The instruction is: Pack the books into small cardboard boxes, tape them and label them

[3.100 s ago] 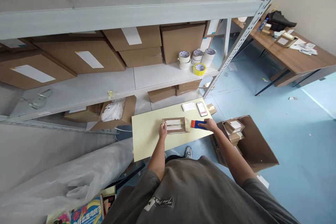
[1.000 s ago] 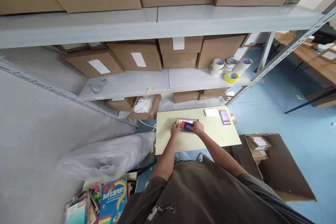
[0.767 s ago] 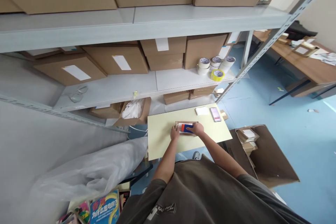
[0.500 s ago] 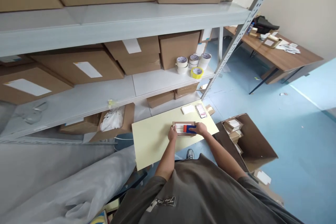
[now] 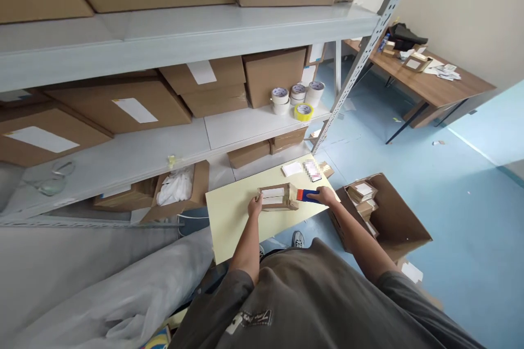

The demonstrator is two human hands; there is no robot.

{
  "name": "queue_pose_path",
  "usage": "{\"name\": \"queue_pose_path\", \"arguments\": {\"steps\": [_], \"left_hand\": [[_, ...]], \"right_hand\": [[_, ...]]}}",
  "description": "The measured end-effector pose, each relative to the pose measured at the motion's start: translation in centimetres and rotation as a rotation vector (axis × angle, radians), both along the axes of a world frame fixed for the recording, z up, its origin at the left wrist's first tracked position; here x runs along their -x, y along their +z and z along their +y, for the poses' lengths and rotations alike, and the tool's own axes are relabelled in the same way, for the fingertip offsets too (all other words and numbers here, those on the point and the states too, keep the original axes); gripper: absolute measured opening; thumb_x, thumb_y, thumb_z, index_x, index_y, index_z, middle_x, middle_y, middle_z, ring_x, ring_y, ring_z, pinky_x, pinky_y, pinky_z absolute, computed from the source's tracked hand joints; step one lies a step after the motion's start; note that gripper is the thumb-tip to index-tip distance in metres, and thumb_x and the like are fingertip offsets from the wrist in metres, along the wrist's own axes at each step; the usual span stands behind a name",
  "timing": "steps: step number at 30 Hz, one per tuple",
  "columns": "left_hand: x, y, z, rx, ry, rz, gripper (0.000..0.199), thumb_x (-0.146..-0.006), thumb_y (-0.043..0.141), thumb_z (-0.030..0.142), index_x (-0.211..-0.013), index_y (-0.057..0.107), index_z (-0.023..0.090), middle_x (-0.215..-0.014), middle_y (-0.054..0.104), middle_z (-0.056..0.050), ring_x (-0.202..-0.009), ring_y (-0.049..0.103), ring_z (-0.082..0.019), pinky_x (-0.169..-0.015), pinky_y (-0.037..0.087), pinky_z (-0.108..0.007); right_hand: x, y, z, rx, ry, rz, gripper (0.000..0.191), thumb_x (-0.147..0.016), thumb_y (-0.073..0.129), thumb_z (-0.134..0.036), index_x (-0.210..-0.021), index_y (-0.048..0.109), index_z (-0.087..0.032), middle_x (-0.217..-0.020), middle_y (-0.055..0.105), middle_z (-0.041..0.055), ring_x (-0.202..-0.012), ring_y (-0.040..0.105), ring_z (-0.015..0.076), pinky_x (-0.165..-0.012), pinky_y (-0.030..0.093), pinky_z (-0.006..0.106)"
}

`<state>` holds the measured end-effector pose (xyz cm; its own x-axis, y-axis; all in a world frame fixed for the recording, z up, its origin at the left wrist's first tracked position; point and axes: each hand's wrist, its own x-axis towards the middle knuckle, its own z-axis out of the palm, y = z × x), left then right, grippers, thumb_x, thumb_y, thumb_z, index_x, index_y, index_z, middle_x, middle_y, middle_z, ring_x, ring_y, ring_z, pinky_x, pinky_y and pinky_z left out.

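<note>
A small brown cardboard box [image 5: 279, 205] with white labels on top rests on the pale yellow tabletop [image 5: 233, 212]. My left hand [image 5: 255, 206] grips its left end, thumb over the upper edge. In my right hand [image 5: 326, 196] is a blue tool with an orange-red end, which looks like a tape dispenser [image 5: 310, 196]. Its orange end points at the box's right end, close beside a tan, shiny patch there. I cannot tell whether a strip joins the two. Behind the box lie a white stack of cards or paper [image 5: 292, 169] and a blurred phone-like item [image 5: 313, 170].
A grey shelf rack [image 5: 164, 144] with large cartons stands ahead, its edge overhanging the table's far side. Tape rolls [image 5: 303, 112] sit on the middle shelf. On the floor at right is an open carton [image 5: 403, 218] holding small boxes. A brown desk [image 5: 446, 79] stands farther off.
The tape dispenser in my right hand has moved right, from over the box to just beyond its right end. My left hand and the box have shifted slightly left.
</note>
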<state>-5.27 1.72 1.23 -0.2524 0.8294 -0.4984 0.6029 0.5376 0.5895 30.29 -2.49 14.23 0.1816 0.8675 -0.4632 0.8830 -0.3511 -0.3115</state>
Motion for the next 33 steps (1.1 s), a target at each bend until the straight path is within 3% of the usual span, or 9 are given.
{"name": "queue_pose_path", "arguments": {"steps": [3,6,9,11,16,22,25,30,33], "left_hand": [[3.5,1.1,0.3,-0.056,0.108,0.092,0.054,-0.098,0.058,0.059,-0.134,0.07,0.021,-0.124,0.078,-0.015,-0.113,0.075,-0.03,-0.093,0.056,-0.035],[5.4,3.0,0.6,-0.149,0.144,0.036,0.046,-0.102,0.054,0.049,-0.136,0.068,0.021,-0.131,0.076,-0.012,-0.121,0.072,-0.027,-0.099,0.054,-0.034],[6.0,4.9,1.1,-0.278,0.135,-0.122,0.05,-0.104,0.05,0.053,-0.14,0.065,0.022,-0.14,0.072,-0.011,-0.128,0.068,-0.024,-0.103,0.052,-0.03],[6.1,5.8,1.5,-0.281,0.083,-0.176,0.054,-0.103,0.051,0.06,-0.139,0.065,0.023,-0.139,0.072,-0.011,-0.127,0.068,-0.026,-0.103,0.051,-0.031],[6.3,5.7,1.2,-0.177,0.057,-0.07,0.054,-0.102,0.051,0.061,-0.133,0.068,0.02,-0.133,0.075,-0.014,-0.127,0.068,-0.031,-0.102,0.051,-0.037],[3.8,4.2,-0.3,-0.135,0.067,0.06,0.052,-0.104,0.044,0.062,-0.123,0.071,0.021,-0.119,0.079,-0.015,-0.115,0.073,-0.032,-0.093,0.054,-0.038],[2.2,4.0,-0.6,-0.132,0.094,0.11,0.054,-0.105,0.04,0.063,-0.126,0.069,0.022,-0.121,0.079,-0.014,-0.113,0.073,-0.031,-0.089,0.055,-0.037],[1.4,3.8,-0.4,-0.124,0.092,0.165,0.057,-0.106,0.038,0.065,-0.13,0.067,0.022,-0.122,0.078,-0.015,-0.115,0.073,-0.032,-0.089,0.054,-0.037],[1.1,3.7,-0.5,-0.126,0.104,0.174,0.058,-0.105,0.039,0.065,-0.131,0.068,0.023,-0.12,0.079,-0.015,-0.113,0.073,-0.032,-0.089,0.054,-0.038]], "right_hand": [[5.6,0.1,1.1,-0.031,0.029,0.053,0.05,-0.091,0.07,-0.068,-0.088,0.077,-0.019,-0.085,0.078,0.0103,-0.078,0.073,0.0248,-0.065,0.046,0.028],[11.1,0.8,2.3,-0.056,0.074,0.04,0.051,-0.091,0.067,-0.07,-0.087,0.076,-0.02,-0.089,0.079,0.0107,-0.083,0.074,0.0257,-0.063,0.044,0.027],[16.0,1.9,3.6,-0.057,0.135,0.02,0.05,-0.091,0.067,-0.071,-0.09,0.077,-0.021,-0.096,0.081,0.0121,-0.089,0.076,0.0265,-0.064,0.045,0.027],[18.9,2.6,4.5,-0.061,0.184,-0.007,0.05,-0.09,0.067,-0.07,-0.096,0.078,-0.021,-0.102,0.081,0.0137,-0.094,0.076,0.0274,-0.068,0.047,0.028],[22.9,4.0,5.9,-0.071,0.273,-0.06,0.049,-0.089,0.071,-0.063,-0.108,0.078,-0.018,-0.111,0.08,0.0163,-0.103,0.075,0.0289,-0.08,0.052,0.031],[20.7,3.5,5.4,-0.056,0.245,-0.017,0.047,-0.086,0.075,-0.065,-0.1,0.079,-0.021,-0.11,0.08,0.0153,-0.102,0.075,0.0283,-0.078,0.052,0.029],[16.9,3.1,4.8,-0.039,0.232,0.006,0.048,-0.086,0.075,-0.067,-0.096,0.08,-0.021,-0.105,0.08,0.0141,-0.097,0.075,0.0279,-0.075,0.05,0.029],[7.7,3.3,4.6,-0.036,0.176,-0.088,0.054,-0.083,0.076,-0.071,-0.096,0.08,-0.018,-0.1,0.079,0.0179,-0.095,0.075,0.0305,-0.074,0.05,0.03],[5.6,2.9,4.9,-0.008,0.176,-0.141,0.053,-0.083,0.079,-0.067,-0.098,0.08,-0.016,-0.102,0.079,0.0199,-0.096,0.075,0.0314,-0.076,0.05,0.032]]}}
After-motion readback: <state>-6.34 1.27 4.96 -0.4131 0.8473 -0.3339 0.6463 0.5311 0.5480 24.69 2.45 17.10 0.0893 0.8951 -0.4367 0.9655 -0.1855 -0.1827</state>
